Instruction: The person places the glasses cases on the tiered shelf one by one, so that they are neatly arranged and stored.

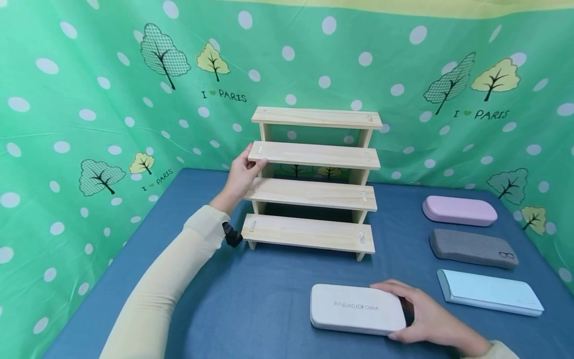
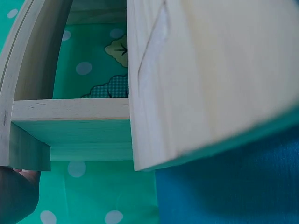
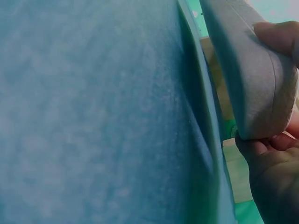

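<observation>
A pale wooden rack with stepped shelves [image 1: 309, 193] stands at the back of the table. My left hand [image 1: 237, 179] grips the left end of its second shelf from the top [image 1: 314, 153], thumb on the front edge. In the left wrist view, part of that hand [image 2: 17, 193] shows below a wooden corner. Down at the front, my right hand [image 1: 430, 319] holds a white glasses case [image 1: 354, 306] by its right end, lettering upward. The right wrist view shows the thumb on one face of the case [image 3: 254, 70] and fingers round its end.
To the right, a pink case [image 1: 459, 210], a grey case [image 1: 474, 248] with a small glasses print and a light blue case [image 1: 491, 292] lie in a column on the dark blue cloth [image 1: 251, 299]. A green dotted curtain [image 1: 314, 45] hangs behind the rack.
</observation>
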`<state>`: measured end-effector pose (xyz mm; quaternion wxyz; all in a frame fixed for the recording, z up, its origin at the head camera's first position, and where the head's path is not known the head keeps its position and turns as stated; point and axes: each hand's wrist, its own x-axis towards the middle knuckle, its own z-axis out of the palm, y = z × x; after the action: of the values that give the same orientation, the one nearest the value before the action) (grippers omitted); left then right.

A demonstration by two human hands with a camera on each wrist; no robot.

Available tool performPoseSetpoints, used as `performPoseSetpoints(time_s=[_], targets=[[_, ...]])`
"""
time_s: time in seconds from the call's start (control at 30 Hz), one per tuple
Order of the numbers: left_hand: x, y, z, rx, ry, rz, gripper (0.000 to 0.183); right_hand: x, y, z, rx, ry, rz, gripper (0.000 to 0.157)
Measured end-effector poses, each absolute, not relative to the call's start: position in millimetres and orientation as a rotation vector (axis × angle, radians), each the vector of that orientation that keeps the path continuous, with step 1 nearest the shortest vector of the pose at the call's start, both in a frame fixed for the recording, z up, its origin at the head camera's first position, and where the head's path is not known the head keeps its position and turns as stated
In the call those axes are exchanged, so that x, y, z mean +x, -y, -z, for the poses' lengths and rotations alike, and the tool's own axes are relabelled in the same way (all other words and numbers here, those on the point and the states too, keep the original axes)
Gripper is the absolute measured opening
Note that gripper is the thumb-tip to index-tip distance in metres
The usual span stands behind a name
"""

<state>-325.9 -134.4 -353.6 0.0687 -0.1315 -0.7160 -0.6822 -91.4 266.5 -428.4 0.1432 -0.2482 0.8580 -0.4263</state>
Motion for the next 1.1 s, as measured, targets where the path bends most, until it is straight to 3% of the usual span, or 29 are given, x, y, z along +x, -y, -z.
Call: performPoseSetpoints(time_s=[1.1], targets=[[-330.9,93.7,356.2,-0.408,2.069,2.158,0.069,-120.0,-266.9,388.3,-0.885,-2.453,1.572,0.073]])
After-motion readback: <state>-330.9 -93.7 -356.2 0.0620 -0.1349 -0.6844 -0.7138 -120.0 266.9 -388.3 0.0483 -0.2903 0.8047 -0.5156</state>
